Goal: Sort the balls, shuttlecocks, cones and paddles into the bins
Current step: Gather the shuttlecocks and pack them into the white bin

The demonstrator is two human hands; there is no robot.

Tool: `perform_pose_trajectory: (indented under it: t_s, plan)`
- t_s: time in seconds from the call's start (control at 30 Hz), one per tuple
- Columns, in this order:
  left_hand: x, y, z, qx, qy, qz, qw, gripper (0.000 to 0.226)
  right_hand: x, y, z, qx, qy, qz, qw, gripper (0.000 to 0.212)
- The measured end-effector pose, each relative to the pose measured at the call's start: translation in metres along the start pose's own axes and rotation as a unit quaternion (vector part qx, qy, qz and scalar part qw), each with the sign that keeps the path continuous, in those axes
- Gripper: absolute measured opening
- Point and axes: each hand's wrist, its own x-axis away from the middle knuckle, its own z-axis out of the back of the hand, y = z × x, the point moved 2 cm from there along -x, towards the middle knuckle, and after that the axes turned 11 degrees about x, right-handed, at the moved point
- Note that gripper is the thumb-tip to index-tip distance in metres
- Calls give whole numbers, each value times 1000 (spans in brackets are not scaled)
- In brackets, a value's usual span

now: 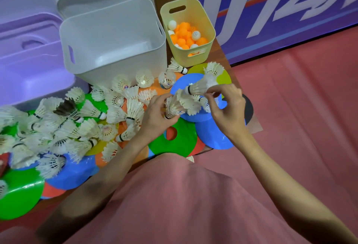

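Pink cloth [186, 205] fills the lower foreground, both bare forearms reaching out over it. A nested bunch of white shuttlecocks [174, 106] is gripped at the cork end by the left hand [155, 115], fingers curled round it. One more shuttlecock [199, 86] is pinched by its feathers in the right hand [226, 108], just above that bunch. Flat disc cones [174, 143] in blue, green, orange and yellow are largely hidden beneath loose shuttlecocks [58, 127] heaped to the left. A dark paddle [249, 108] is mostly covered by the right hand. Behind, a grey bin [108, 50] stands open beside a yellow bin [203, 19] of orange and white balls [184, 34].
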Motion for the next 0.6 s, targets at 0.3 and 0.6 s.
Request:
perform_pose_trajectory:
  t_s: [0.3, 0.6]
  plan:
    - [-2, 9, 19, 3, 38, -31, 999, 57, -8, -13, -42, -46, -158, 55, 985, 5]
    - [5, 1, 36, 36, 86, 21, 995, 58, -21, 24, -66, 1, -171, -10, 985, 18]
